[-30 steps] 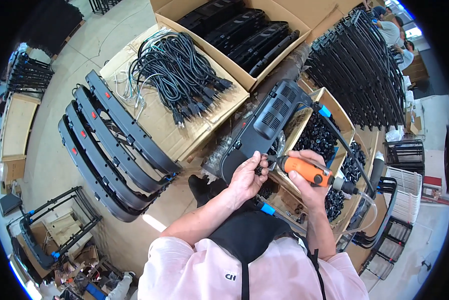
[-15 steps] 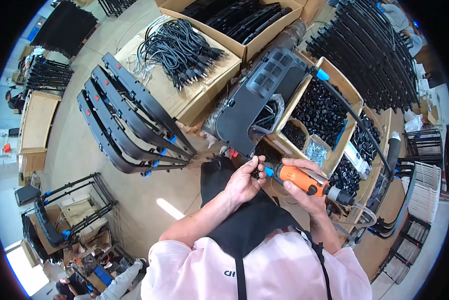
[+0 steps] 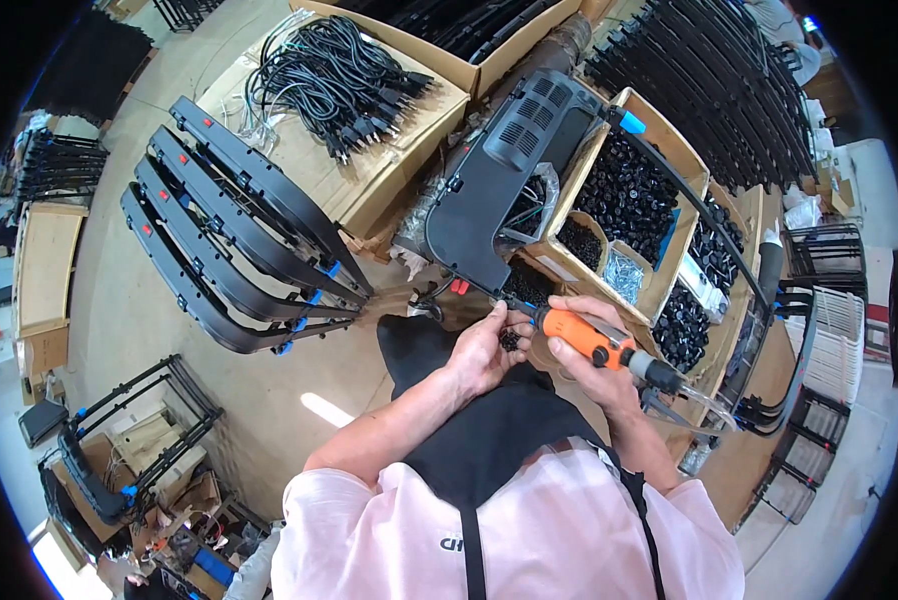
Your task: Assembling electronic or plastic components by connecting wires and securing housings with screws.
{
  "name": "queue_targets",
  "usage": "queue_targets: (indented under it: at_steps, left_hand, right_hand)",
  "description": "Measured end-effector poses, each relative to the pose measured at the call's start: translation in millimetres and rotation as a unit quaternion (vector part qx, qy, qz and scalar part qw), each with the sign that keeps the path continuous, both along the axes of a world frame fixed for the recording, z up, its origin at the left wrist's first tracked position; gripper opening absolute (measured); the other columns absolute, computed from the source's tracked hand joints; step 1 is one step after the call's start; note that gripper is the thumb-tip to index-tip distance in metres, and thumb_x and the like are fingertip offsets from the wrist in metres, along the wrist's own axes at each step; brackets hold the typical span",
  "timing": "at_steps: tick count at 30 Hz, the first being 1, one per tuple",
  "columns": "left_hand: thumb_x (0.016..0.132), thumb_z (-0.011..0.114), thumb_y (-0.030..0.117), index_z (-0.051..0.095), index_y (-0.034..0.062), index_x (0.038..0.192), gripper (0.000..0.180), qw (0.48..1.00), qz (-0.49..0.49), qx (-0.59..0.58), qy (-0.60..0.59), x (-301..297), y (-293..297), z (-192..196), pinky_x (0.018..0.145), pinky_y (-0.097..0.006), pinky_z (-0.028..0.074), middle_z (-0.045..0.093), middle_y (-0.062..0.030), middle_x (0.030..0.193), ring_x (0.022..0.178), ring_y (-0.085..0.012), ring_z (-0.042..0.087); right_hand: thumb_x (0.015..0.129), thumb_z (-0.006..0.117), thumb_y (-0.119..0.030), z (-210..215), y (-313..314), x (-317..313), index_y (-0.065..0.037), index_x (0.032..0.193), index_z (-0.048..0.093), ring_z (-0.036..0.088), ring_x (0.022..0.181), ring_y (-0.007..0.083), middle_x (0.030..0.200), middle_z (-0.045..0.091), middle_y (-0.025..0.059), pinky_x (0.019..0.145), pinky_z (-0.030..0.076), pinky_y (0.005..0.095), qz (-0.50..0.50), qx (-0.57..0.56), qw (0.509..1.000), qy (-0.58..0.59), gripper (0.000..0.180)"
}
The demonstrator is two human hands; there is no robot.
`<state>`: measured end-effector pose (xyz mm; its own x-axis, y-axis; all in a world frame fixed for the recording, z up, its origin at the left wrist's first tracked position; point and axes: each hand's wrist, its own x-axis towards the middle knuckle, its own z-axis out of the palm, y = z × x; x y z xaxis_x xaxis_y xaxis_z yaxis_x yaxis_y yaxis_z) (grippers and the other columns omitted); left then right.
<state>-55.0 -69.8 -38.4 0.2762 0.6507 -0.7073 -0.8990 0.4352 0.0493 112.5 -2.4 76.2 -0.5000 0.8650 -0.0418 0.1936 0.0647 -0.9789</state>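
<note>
My right hand [image 3: 599, 372] is wrapped round an orange air screwdriver [image 3: 581, 336], with a hose trailing from its rear end. The driver's tip points left, to the lower end of a black machine frame [image 3: 469, 232] with a vented cover. My left hand [image 3: 479, 352] is beside that tip, its thumb and forefinger close together at the frame's end. Small black screws [image 3: 510, 341] lie in its curled palm. Whether a screw sits on the tip is too small to tell.
Right of the frame stand cardboard boxes [image 3: 561, 262] of black knobs [image 3: 624, 185], screws and silver packets [image 3: 623, 275]. Black cables [image 3: 334, 85] lie on a carton at the back. Several curved black frames [image 3: 244, 230] stand at the left, and more are stacked at the far right.
The whole view has shifted slightly. The screwdriver's tip has moved up and left, closer to the frame's lower end. My left hand has turned, showing more of the screws in its palm.
</note>
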Motion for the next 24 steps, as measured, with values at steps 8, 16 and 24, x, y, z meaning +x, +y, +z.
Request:
queue_targets:
  at_steps: [8,16,24]
  left_hand:
    - [0.116,0.041,0.031,0.061,0.004,0.114,0.033,0.996,-0.063,0.012,0.065,-34,-11,-25,0.068,-0.032,0.059,0.071,-0.0091,0.097,0.077,-0.0189,0.068]
    - [0.116,0.044,0.032,0.062,0.0055,0.116,0.032,0.98,-0.102,0.116,0.123,-53,-19,-42,0.073,-0.029,0.055,0.07,-0.0063,0.1,0.085,-0.0159,0.066]
    - [0.117,0.039,0.031,0.061,0.003,0.118,0.035,0.984,-0.105,0.088,0.118,-59,-16,-20,0.073,-0.029,0.055,0.068,-0.0092,0.104,0.086,-0.017,0.067]
  right_hand:
    - [0.089,0.079,-0.007,-8,9,-46,-0.006,0.131,0.065,0.071,0.111,0.0183,0.127,0.072,0.0108,0.098,0.056,0.0333,-0.006,-0.009,0.994,-0.105,0.044]
    - [0.087,0.08,-0.005,-8,19,-63,-0.007,0.118,0.067,0.069,0.114,0.0199,0.131,0.071,0.0118,0.098,0.055,0.0342,0.066,-0.006,0.986,-0.154,0.034]
    - [0.084,0.081,-0.009,-14,22,-63,-0.006,0.116,0.068,0.074,0.106,0.0228,0.122,0.075,0.0096,0.095,0.058,0.0347,0.08,0.071,0.982,-0.154,0.034]
